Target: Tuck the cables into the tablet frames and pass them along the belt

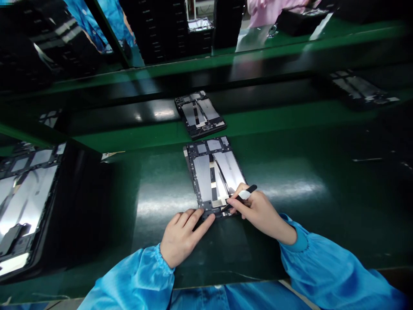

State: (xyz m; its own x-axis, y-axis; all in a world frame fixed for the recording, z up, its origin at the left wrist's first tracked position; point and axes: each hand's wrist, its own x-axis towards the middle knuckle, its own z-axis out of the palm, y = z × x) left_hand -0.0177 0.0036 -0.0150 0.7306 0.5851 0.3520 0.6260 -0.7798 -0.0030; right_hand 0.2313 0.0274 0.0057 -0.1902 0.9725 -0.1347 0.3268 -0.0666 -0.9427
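Observation:
A tablet's inner chassis lies flat on the green mat, showing dark framing, silver panels and a central flex strip. My left hand rests on its near edge, fingers spread and holding nothing. My right hand pinches a slim black pick tool with a white band. The tool's tip touches the chassis's near right corner, where my fingers hide a small part of the frame. A second, similar chassis lies farther ahead, out of reach of both hands.
A large chassis lies at far left, and another sits at far right on the green-edged belt. Black stacked trays stand beyond it. A co-worker's pink sleeve and another person's blue sleeve show at the top.

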